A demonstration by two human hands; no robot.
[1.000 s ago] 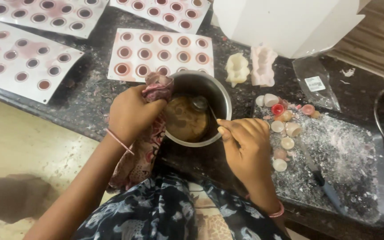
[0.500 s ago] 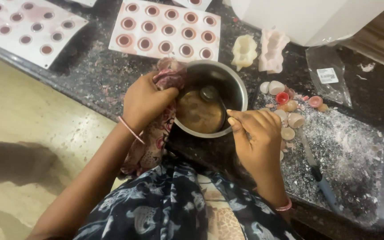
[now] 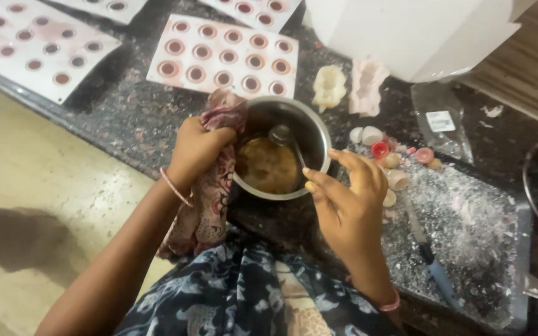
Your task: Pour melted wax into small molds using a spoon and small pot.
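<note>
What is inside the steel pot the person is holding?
The steel pot holds a brownish liquid and a metal spoon, its bowl against the far wall. The pot's bottom is hidden under the liquid.
</note>
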